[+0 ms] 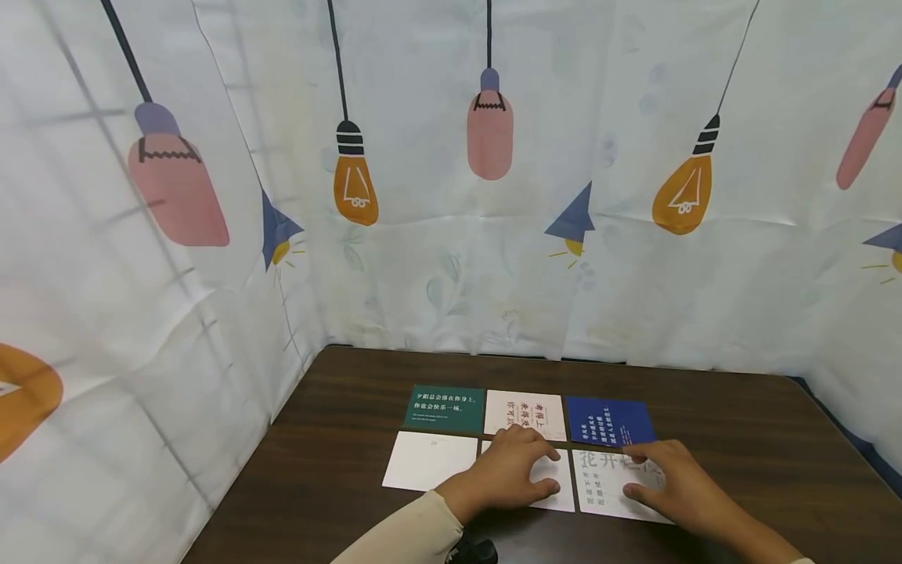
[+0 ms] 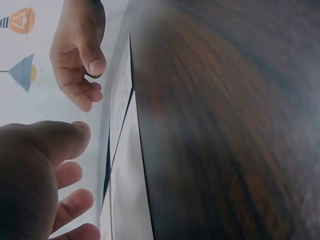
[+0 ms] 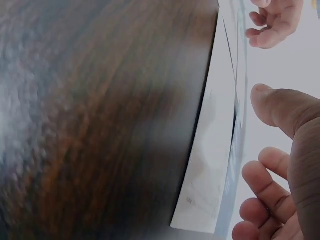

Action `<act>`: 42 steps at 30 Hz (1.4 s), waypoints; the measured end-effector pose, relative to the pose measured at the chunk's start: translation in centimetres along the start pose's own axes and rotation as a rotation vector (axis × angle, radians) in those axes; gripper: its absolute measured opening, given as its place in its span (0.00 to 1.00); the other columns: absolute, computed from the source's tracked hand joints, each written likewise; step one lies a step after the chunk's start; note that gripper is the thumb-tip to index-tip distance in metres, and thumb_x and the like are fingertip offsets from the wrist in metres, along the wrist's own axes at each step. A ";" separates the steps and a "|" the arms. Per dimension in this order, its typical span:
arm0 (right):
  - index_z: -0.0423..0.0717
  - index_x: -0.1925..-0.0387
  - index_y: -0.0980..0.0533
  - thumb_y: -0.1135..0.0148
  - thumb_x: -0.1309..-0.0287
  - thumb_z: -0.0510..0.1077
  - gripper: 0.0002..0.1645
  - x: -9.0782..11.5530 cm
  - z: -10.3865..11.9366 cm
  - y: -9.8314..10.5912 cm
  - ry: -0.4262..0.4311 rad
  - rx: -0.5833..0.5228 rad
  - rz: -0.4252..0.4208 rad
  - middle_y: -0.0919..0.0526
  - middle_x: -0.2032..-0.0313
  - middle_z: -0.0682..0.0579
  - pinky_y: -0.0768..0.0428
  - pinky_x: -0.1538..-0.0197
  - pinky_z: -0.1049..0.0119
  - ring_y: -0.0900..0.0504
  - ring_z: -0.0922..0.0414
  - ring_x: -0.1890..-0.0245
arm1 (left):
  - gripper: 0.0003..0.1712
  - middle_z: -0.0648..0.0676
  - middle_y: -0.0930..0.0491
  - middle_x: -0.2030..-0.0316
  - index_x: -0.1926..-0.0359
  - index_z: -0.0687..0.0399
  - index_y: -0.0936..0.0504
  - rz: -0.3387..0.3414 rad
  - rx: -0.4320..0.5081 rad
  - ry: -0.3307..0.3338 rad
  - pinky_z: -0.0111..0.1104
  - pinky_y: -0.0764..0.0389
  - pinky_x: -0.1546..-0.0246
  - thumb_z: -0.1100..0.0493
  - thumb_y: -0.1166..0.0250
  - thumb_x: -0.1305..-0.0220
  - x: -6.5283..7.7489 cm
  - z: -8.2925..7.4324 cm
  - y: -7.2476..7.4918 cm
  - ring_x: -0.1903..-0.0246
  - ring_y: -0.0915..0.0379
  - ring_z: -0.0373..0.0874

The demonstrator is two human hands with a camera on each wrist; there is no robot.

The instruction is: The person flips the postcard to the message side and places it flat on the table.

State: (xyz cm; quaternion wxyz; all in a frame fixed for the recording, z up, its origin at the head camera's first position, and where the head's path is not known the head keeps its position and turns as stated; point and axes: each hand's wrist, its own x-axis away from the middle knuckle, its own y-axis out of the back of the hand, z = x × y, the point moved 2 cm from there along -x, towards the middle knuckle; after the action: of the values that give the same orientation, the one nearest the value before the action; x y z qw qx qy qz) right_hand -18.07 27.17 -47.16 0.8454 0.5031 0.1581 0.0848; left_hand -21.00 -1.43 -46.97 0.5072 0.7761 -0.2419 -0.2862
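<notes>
Two rows of printed cards lie flat on a dark wooden table. At the back are a green card (image 1: 445,409), a white card with red writing (image 1: 507,407) and a blue card (image 1: 610,421). The front row has a nearly blank white card (image 1: 430,460), a white middle card (image 1: 560,476) and a white card with grey characters (image 1: 599,489). Over the middle card hovers my left hand (image 1: 509,474), fingers relaxed and holding nothing; it hides much of that card. My right hand (image 1: 680,486), also loose and bare of any object, hangs over the grey-character card's right part.
The brown table top (image 1: 317,462) extends around the cards. A white curtain (image 1: 437,298) printed with lamps and bulbs hangs behind it and along the left. A small black object (image 1: 479,551) shows by my left wrist.
</notes>
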 end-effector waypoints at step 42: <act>0.45 0.39 0.22 0.20 0.54 0.62 0.44 1.0 -3.6 1.8 -0.075 0.038 0.112 0.21 0.43 0.40 0.27 0.47 0.32 0.29 0.34 0.42 | 0.28 0.40 0.24 0.51 0.41 0.38 0.16 0.038 -0.117 0.062 0.33 0.32 0.50 0.34 0.32 0.38 -2.1 -1.8 -1.5 0.51 0.33 0.36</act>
State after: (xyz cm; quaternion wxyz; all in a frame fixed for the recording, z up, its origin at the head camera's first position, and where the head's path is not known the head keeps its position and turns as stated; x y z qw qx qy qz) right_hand -18.34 31.33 -47.39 0.8349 0.5300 0.0997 0.1101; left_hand -21.14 1.72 -47.32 0.5643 0.7488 -0.2239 -0.2660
